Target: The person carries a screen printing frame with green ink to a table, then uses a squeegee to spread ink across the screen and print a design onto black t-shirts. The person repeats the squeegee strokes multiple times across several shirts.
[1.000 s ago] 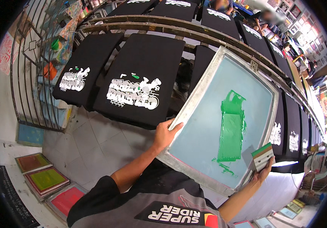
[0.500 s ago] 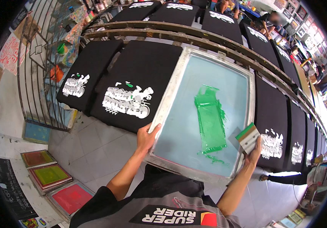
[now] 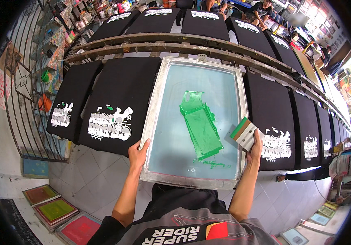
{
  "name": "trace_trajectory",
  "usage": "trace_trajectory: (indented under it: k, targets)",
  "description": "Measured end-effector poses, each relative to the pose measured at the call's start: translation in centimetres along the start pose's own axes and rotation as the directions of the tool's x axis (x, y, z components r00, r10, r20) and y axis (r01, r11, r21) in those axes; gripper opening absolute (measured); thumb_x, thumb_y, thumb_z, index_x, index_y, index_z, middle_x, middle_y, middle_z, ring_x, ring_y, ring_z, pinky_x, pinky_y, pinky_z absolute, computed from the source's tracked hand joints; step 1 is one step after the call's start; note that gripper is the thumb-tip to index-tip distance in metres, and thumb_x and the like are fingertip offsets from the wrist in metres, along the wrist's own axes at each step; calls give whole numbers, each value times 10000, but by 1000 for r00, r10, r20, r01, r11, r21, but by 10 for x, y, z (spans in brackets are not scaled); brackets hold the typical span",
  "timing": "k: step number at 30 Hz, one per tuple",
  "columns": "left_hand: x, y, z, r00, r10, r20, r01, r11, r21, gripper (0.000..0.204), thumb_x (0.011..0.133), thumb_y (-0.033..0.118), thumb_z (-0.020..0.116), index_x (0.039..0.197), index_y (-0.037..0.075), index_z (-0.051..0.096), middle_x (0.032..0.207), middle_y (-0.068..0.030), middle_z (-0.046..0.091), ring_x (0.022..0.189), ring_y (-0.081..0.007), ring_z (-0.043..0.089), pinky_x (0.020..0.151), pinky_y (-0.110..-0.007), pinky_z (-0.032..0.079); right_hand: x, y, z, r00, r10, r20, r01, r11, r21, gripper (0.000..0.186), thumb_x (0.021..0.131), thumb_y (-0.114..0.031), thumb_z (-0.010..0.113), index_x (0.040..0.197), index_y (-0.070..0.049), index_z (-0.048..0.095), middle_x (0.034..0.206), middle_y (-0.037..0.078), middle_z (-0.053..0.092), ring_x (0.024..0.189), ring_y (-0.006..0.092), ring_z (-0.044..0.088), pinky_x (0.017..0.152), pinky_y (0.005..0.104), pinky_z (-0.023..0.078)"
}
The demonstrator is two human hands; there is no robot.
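Note:
A metal-framed printing screen (image 3: 170, 134) with pale blue mesh and a smeared green ink patch (image 3: 202, 130) sits over a position in the near row of black printed garments. My left hand (image 3: 138, 157) grips its lower left edge, fingers wrapped round the frame. My right hand (image 3: 253, 151) holds a squeegee (image 3: 245, 132) with a green-tipped blade beside the frame's right edge, its fingers partly hidden. Black garments with white prints lie either side, the nearest at left (image 3: 122, 81) and right (image 3: 271, 104).
Metal rails (image 3: 136, 43) run behind, with another row of garments (image 3: 204, 32) beyond. Co-workers (image 3: 261, 14) sit at the back; another person (image 3: 343, 169) is at the right. A railing (image 3: 24, 94) stands left, screens (image 3: 55, 210) rest at lower left, and tiled floor (image 3: 87, 175) shows below.
The screen has turned more upright in view and moved left, with both hands and the squeegee. More of the right-hand garments shows, and the person at the right is more visible.

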State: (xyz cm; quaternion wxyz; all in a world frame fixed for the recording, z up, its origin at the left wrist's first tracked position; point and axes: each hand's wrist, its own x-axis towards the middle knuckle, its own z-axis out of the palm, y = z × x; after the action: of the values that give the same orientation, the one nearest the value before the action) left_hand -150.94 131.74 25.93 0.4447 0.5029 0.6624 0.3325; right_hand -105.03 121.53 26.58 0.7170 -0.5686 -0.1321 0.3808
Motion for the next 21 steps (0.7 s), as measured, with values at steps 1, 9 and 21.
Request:
trace_trajectory:
  k: [1,9,21]
  targets:
    - [0,3,3,1000,-3,0,3,1000,-4,439,935,313,764,1180,-50,732,1009,-133,786,891,-120,691,806,-294,535,2,-3,2,1000,7,-10,-7,1000,4,445,1003,-392,662,1188,12,641,1061,120,706,899,214,716,792,363,594]
    - [2,9,27,999,-26,-18,26,1000,-1,446,937,316,764,1216,-30,724,1035,-131,784,919,-125,693,838,-294,534,21,-10,-12,999,33,-16,-33,999,17,432,1019,-355,641,1237,18,620,1123,131,701,955,220,716,822,374,599]
    - [14,-12,41,990,-121,-71,131,977,168,486,938,361,769,1266,7,714,1070,-116,773,931,-128,668,864,-297,519,35,21,-33,995,94,-44,-89,990,111,418,1065,-340,562,1307,-1,606,1211,107,694,1062,213,698,921,382,583]
